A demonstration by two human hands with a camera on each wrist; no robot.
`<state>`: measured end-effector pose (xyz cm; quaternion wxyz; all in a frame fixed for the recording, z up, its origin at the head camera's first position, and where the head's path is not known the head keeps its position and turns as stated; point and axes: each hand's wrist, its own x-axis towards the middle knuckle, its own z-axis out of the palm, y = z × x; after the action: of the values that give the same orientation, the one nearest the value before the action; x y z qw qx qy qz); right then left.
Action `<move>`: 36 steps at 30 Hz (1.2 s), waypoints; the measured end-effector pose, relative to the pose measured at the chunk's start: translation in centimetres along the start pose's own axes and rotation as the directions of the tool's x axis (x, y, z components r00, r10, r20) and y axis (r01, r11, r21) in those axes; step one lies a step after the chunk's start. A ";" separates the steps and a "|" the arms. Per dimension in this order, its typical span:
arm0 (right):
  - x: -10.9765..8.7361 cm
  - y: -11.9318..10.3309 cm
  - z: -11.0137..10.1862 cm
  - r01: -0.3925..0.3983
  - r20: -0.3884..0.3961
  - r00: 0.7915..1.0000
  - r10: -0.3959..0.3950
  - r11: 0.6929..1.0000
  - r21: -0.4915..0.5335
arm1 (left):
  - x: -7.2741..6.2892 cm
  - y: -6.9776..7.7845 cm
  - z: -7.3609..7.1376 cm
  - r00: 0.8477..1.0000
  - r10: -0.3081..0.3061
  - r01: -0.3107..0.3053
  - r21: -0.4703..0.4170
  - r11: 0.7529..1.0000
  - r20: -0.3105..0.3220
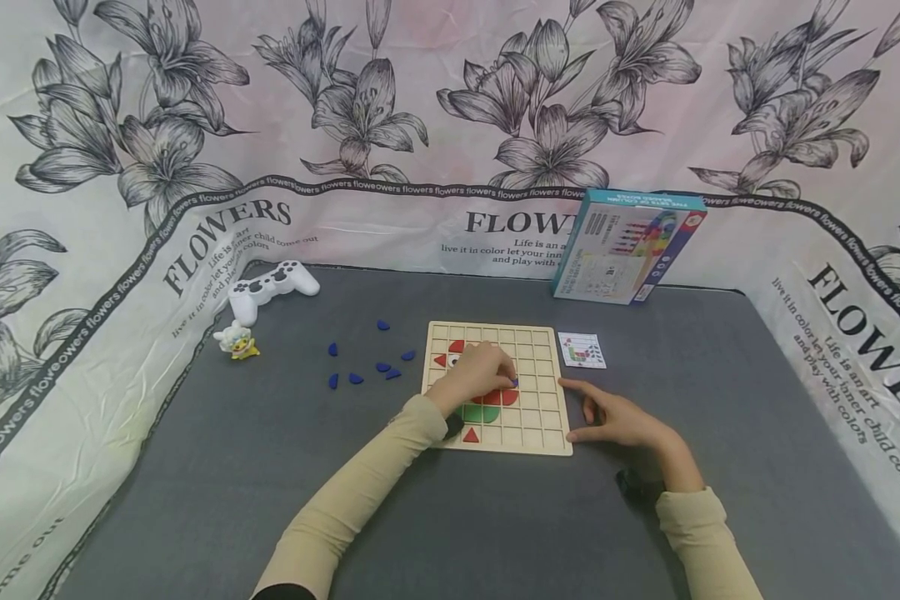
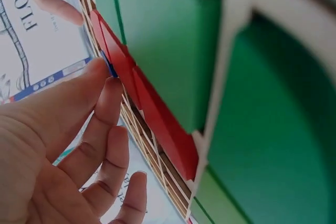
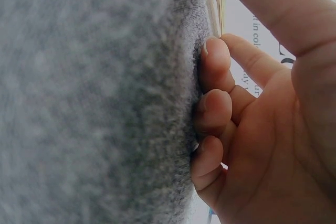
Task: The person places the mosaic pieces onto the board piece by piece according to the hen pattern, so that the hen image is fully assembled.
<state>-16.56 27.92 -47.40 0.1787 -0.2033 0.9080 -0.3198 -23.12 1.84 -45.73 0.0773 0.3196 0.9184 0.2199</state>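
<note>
A wooden grid board (image 1: 542, 350) lies on the grey table, bearing red and green pieces. My left hand (image 1: 480, 372) is over the board and pinches a small blue piece (image 2: 109, 65) between thumb and index finger. In the left wrist view the blue piece is beside a row of red pieces (image 2: 160, 132), with green pieces (image 2: 157, 35) nearer the camera. My right hand (image 1: 624, 421) is at the board's right edge, index finger and thumb spread and touching it. A red triangle (image 1: 471, 435) sits near the board's front edge. My left hand hides part of the board.
Several blue semicircular pieces (image 1: 356, 378) lie left of the board. A printed pattern card (image 1: 582, 351) is to its right. Behind stands a box (image 1: 607, 250). A white game controller (image 1: 273, 287) and a small figurine (image 1: 237, 340) are at the far left.
</note>
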 end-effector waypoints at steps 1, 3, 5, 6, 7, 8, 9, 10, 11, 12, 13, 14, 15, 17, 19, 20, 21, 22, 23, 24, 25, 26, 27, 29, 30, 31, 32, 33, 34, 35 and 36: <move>0.0 0.0 0.0 -0.005 0.001 1.000 0.005 1.000 0.001 | -0.1 0.0 0.0 1.000 0.003 -0.003 -0.009 1.000 0.002; 0.0 0.0 0.0 -0.007 -0.001 1.000 0.007 1.000 0.002 | -0.2 -0.1 -0.2 1.000 0.010 -0.009 -0.035 0.999 0.002; -0.1 -0.1 0.0 -0.005 -0.001 1.000 0.005 1.000 0.008 | -0.5 -0.1 -0.3 1.000 0.015 -0.016 -0.056 0.998 -0.003; -0.1 -0.1 0.0 -0.004 -0.003 1.000 0.004 1.000 0.012 | -0.6 -0.2 -0.4 1.000 0.018 -0.018 -0.062 0.998 -0.006; -0.2 -0.2 0.0 -0.001 -0.003 1.000 0.001 1.000 0.014 | -0.7 -0.2 -0.5 1.000 0.015 -0.016 -0.065 0.998 -0.010; -0.2 -0.2 0.0 0.002 -0.003 1.000 -0.002 1.000 0.016 | -0.9 -0.3 -0.6 1.000 0.012 -0.013 -0.068 0.998 -0.016; -0.2 -0.2 0.0 0.007 -0.002 1.000 -0.007 1.000 0.018 | -1.1 -0.4 -0.7 1.000 0.006 -0.007 -0.066 0.998 -0.020; -0.2 -0.2 0.0 0.006 -0.004 1.000 -0.006 1.000 0.018 | -1.2 -0.5 -0.8 1.000 -0.001 0.000 -0.064 0.998 -0.026; -0.2 -0.2 0.0 0.004 -0.005 1.000 -0.004 1.000 0.018 | -1.4 -0.6 -0.8 0.999 -0.006 0.005 -0.056 0.998 -0.034; -0.2 -0.2 0.1 0.010 -0.005 1.000 -0.010 1.000 0.016 | -1.6 -0.7 -0.9 0.999 -0.017 0.014 -0.052 0.999 -0.040; -0.2 -0.2 0.1 0.007 -0.005 1.000 -0.007 1.000 0.014 | -1.9 -0.9 -1.0 0.998 -0.024 0.022 -0.046 0.999 -0.050; -0.2 -0.2 0.1 0.005 -0.005 1.000 -0.005 1.000 0.013 | -2.1 -1.0 -1.2 0.998 -0.030 0.027 -0.044 0.999 -0.058; -0.2 -0.2 0.1 0.003 -0.008 1.000 -0.003 1.000 0.011 | -2.4 -1.2 -1.3 0.997 -0.034 0.032 -0.038 0.999 -0.066; -0.2 -0.1 0.1 -0.003 -0.006 1.000 0.003 1.000 0.010 | -2.9 -1.5 -1.5 0.995 -0.045 0.042 -0.030 0.999 -0.084; -0.2 -0.2 0.1 -0.011 -0.004 1.000 0.011 1.000 0.012 | -3.6 -1.9 -1.9 0.994 -0.058 0.055 -0.027 0.998 -0.094; -0.2 -0.1 0.1 -0.011 -0.004 1.000 0.011 1.000 0.014 | -3.9 -2.0 -2.0 0.993 -0.066 0.063 -0.025 0.998 -0.097; -0.2 -0.2 0.1 -0.011 -0.006 1.000 0.011 1.000 0.015 | -4.2 -2.3 -2.2 0.992 -0.070 0.068 -0.022 0.997 -0.106; -0.2 -0.2 0.1 -0.009 -0.006 1.000 0.009 1.000 0.015 | -4.5 -2.5 -2.3 0.991 -0.075 0.073 -0.019 0.997 -0.113; -0.2 -0.2 0.1 -0.005 -0.009 1.000 0.005 1.000 0.016 | -4.9 -2.7 -2.5 0.989 -0.079 0.078 -0.015 0.997 -0.122; -0.2 -0.2 0.0 -0.001 -0.012 1.000 0.002 1.000 0.017 | -5.2 -2.9 -2.6 0.987 -0.085 0.084 -0.013 0.996 -0.134; -0.3 -0.3 0.0 0.001 -0.016 1.000 -0.001 1.000 0.014 | -5.5 -3.2 -2.8 0.985 -0.093 0.092 -0.015 0.996 -0.144; -0.3 -0.3 0.0 0.015 -0.020 1.000 -0.015 1.000 0.011 | -5.8 -3.5 -3.0 0.982 -0.102 0.099 -0.025 0.995 -0.156; -0.3 -0.3 0.0 0.016 -0.022 1.000 -0.016 1.000 0.009 | -6.2 -3.8 -3.1 0.979 -0.106 0.103 -0.029 0.994 -0.172; -0.3 -0.3 0.0 0.017 -0.022 1.000 -0.017 1.000 0.007 | -6.8 -4.4 -3.4 0.973 -0.123 0.120 -0.030 0.992 -0.193; -0.3 -0.2 0.0 0.010 -0.021 1.000 -0.009 1.000 0.007 | -7.2 -4.8 -3.5 0.971 -0.131 0.128 -0.028 0.991 -0.202; -0.2 -0.2 0.0 0.004 -0.019 1.000 -0.004 1.000 0.006 | -7.5 -5.2 -3.6 0.968 -0.138 0.136 -0.027 0.990 -0.209; -0.2 -0.1 0.0 -0.002 -0.016 1.000 0.003 1.000 0.009 | -7.9 -5.5 -3.8 0.965 -0.143 0.142 -0.018 0.990 -0.218; -0.2 -0.1 0.0 -0.011 -0.011 1.000 0.011 1.000 0.013 | -8.2 -6.0 -3.9 0.963 -0.148 0.150 -0.009 0.989 -0.227; -0.2 -0.1 0.0 -0.014 -0.008 1.000 0.014 1.000 0.014 | -8.6 -6.4 -4.0 0.960 -0.158 0.162 -0.003 0.987 -0.232; -0.1 -0.1 0.0 -0.018 -0.005 1.000 0.018 1.000 0.014 | -9.0 -6.8 -4.1 0.957 -0.166 0.171 0.002 0.985 -0.240; -0.1 0.0 0.0 -0.024 -0.004 1.000 0.024 1.000 0.016 | -9.4 -7.3 -4.3 0.954 -0.176 0.181 -0.001 0.983 -0.244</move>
<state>-16.45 27.96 -47.35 0.1822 -0.1904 0.9081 -0.3253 -20.97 -10.61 -45.17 -0.0198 0.2066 0.9484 0.2397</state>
